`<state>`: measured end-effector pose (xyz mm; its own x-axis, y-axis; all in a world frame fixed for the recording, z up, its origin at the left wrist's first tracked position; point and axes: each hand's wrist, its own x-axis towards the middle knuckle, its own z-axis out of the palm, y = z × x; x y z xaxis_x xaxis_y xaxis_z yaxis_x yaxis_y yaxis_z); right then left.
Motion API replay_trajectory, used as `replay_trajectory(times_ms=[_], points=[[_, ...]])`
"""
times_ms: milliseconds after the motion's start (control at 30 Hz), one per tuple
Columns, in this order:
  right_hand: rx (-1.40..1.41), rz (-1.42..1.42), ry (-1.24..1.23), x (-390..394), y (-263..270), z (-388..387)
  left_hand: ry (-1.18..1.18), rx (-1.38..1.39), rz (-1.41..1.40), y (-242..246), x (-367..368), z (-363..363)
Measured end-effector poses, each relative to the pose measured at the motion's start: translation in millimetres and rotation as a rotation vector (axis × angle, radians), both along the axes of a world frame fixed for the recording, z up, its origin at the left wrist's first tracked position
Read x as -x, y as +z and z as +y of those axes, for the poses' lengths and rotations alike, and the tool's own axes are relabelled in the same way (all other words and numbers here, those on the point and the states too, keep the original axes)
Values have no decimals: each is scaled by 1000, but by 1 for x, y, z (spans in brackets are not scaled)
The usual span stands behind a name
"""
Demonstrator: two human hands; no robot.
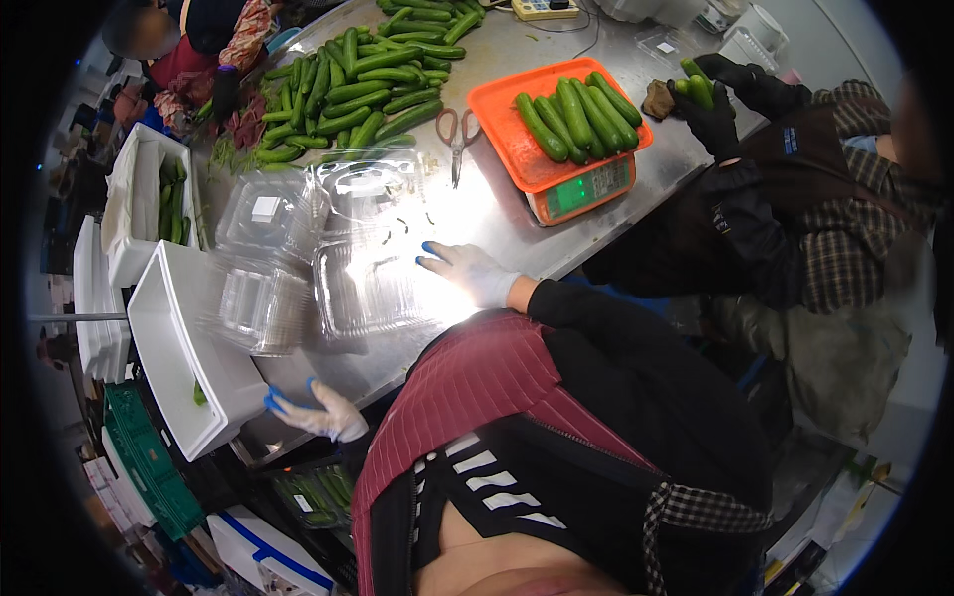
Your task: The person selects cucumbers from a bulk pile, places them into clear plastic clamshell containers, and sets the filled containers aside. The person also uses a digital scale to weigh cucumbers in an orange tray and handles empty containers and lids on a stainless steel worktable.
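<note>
My left hand [324, 416], in a white glove with blue fingertips, is held out with its fingers apart and nothing in them. Its fingertips are close to the corner of a white foam box [175, 357]; whether they touch it I cannot tell. In a matching glove, my right hand [473, 274] hovers at or rests on the steel table [358, 365] near its front edge, fingers spread and empty. Just left of it lies an open clear plastic clamshell box [365, 290]. Stacked clear clamshells [261, 305] stand beside that, and a closed-looking clear container [268, 212] lies behind them.
Scissors [456, 153] lie beside an orange tray [499, 130] of cucumbers [577, 119] on a scale [585, 190]. A cucumber heap [365, 89] covers the back. At right, a co-worker's black-gloved hands [708, 119] hold cucumbers near a brown lump [657, 99]. Another person [201, 59] works back left.
</note>
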<state>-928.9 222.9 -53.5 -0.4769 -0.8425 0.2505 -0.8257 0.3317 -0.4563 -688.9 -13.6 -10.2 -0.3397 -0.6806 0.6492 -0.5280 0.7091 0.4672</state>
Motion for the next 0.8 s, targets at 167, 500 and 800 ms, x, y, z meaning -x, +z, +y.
replay_trajectory(times_ms=[167, 500, 800], points=[[107, -78, -154, 7, -9, 15, -372, -26, -59, 2, 56, 15], [233, -220, -312, 24, -11, 20, -575, -87, -685, -37, 119, 30], [265, -199, -217, 56, -19, -17, -255, -187, -1102, -22, 120, 7]])
